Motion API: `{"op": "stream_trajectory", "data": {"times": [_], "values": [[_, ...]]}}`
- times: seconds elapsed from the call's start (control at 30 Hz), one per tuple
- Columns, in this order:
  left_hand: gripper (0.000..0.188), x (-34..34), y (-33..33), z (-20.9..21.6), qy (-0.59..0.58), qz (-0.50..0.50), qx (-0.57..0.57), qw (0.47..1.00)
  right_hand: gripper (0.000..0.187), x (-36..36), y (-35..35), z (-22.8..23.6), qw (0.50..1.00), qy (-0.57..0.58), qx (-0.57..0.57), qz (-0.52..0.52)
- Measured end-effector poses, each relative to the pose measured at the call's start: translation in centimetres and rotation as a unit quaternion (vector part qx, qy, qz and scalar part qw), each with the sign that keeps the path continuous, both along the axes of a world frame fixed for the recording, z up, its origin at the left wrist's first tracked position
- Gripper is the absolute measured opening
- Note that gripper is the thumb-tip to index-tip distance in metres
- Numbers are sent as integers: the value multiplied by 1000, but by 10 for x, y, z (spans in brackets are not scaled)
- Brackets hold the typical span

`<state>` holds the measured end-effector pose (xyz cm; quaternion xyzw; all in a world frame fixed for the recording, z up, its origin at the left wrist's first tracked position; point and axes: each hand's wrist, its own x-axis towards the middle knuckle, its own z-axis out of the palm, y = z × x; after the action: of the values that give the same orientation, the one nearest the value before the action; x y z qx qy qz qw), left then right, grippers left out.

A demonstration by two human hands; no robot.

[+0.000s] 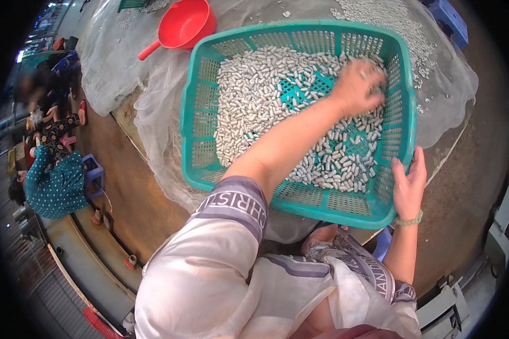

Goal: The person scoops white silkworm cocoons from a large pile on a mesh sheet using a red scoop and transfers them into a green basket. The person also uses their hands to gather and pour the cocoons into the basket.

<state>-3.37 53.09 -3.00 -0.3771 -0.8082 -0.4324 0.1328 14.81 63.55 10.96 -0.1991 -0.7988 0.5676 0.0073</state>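
Note:
A green plastic basket (186,135) with slotted walls sits tilted in front of me. Many small grey-white, capsule-shaped pieces (249,96) lie in it, and its green mesh floor shows through in patches at the middle and right. My left arm reaches across the basket. The left hand (359,87) is among the pieces near the far right corner, its fingers blurred by motion, so I cannot tell whether they grip any. At the near right side, my right hand (410,183), with a bead bracelet at the wrist, holds the basket's rim, thumb and fingers around it.
A red plastic dipper (181,25) lies beyond the basket on pale netting (110,62). More small pieces (390,25) are spread on the netting at the far right, near a blue stool (449,22). Another person (56,186) sits at the left beside a purple stool (93,175).

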Motion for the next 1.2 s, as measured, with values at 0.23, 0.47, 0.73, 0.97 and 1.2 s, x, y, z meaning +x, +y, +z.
{"op": "stream_trajectory", "data": {"times": [0.23,0.47,0.73,0.97,1.2], "values": [[42,103,-67,1,51,-260,-123,956,23,5,13,-19,1000,2,14,-17],[49,-23,-166,-12,51,-74,-250,964,20,-1,17,-17,999,21,-23,-29],[49,99,-155,9,-45,-263,-194,944,22,-3,28,-27,1000,7,1,-11],[55,-12,-127,-28,54,-44,-253,965,25,0,21,-22,1000,13,-20,-10],[57,80,-215,3,-49,-214,-363,905,25,5,32,-40,998,-5,-50,-32]]}}
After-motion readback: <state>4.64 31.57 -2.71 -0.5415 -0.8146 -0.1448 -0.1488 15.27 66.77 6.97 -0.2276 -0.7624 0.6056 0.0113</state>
